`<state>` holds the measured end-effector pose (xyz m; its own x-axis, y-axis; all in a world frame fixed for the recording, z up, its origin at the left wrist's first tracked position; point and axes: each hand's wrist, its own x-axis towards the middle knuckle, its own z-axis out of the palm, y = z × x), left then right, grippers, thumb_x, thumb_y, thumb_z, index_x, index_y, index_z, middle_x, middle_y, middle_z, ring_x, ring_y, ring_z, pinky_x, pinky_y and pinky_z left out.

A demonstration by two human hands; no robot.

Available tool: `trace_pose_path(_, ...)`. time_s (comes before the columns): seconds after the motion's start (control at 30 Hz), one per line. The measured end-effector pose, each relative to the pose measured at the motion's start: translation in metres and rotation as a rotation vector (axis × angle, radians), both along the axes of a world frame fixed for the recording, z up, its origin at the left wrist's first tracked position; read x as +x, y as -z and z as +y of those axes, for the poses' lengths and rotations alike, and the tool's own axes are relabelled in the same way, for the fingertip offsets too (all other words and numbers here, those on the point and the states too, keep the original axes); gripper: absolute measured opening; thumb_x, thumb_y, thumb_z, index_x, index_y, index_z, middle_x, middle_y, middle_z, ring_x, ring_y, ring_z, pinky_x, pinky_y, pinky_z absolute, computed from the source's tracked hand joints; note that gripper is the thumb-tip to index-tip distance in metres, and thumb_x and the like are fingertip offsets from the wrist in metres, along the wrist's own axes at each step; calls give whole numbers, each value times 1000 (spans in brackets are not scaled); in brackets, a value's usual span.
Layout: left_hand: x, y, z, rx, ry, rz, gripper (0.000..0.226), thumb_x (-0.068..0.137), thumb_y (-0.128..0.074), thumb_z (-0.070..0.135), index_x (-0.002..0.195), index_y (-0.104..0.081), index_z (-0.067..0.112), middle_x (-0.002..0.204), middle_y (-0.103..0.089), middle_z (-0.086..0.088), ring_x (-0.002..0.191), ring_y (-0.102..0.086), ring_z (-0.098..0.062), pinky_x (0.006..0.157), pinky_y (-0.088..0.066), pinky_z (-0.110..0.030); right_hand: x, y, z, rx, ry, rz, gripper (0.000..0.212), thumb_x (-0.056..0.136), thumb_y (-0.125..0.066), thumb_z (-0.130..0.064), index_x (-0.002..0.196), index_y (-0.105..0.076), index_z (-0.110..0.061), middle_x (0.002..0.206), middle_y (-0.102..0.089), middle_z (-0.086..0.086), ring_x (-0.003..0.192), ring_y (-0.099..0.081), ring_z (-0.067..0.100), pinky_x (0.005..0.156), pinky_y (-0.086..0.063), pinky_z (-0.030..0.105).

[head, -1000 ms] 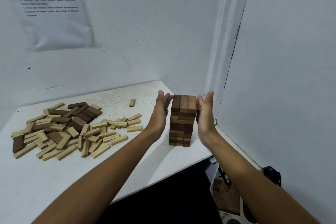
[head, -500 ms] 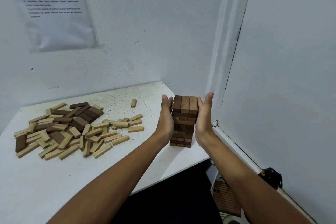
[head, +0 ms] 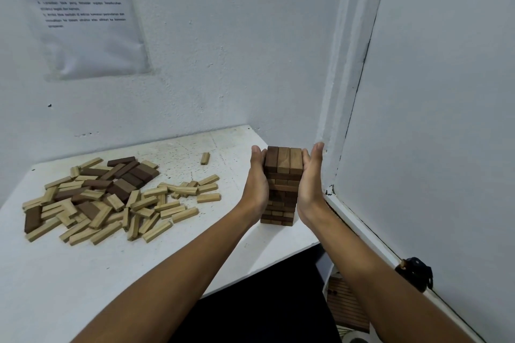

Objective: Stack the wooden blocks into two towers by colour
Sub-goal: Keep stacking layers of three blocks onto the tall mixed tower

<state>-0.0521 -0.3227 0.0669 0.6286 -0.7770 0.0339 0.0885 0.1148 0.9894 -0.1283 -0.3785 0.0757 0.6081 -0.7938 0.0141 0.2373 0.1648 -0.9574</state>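
A tower of dark brown blocks (head: 282, 161) stands near the right end of the white table (head: 83, 273). My left hand (head: 255, 181) presses flat against its left side and my right hand (head: 310, 178) presses flat against its right side, fingers straight. A loose heap of light blocks (head: 145, 211) with several dark blocks (head: 125, 178) mixed in lies on the left half of the table. One light block (head: 205, 158) lies alone toward the back.
White walls close the table at the back and on the right, with a corner post (head: 342, 92) just behind the tower. A printed sheet (head: 83, 14) hangs on the back wall. The table's front edge runs diagonally below my forearms.
Both hands moved inward from a small gap on either side of the tower until their palms touch its sides. The tower and the heap stayed in place.
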Motion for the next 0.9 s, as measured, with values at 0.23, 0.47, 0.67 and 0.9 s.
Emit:
trace_pose_path(0.23,7,2,9,65,6,-89,76,91,-11,67,148,-36,23,151,-41,2,139,-35,-7,117,-24,-33,-7,5,2,-220,131,92,50,100,-27,-54,131,-52,-25,132,-58,-13,121,-49,-9,99,-33,10)
trace_pose_path(0.47,37,18,43,127,-86,-447,53,100,-40,47,146,-40,20,149,-41,6,137,-35,-8,111,-26,-27,-25,11,5,-874,372,160,58,90,-58,-29,143,-43,-12,153,-36,2,143,-27,9,111,-21,8)
trace_pose_path(0.67,76,28,101,227,-169,-776,54,82,-62,47,127,-60,17,130,-57,9,116,-53,-6,97,-39,-15,-1,11,37,-1162,220,-23,45,87,-59,-17,128,-57,1,142,-48,15,135,-35,0,107,-30,11)
trace_pose_path(0.9,119,43,193,427,-277,-984,61,79,-51,56,117,-66,11,120,-63,-2,110,-55,-12,83,-39,-21,58,33,76,-1080,-140,99,42,87,-62,-19,128,-60,-9,137,-54,4,129,-47,12,104,-33,15)
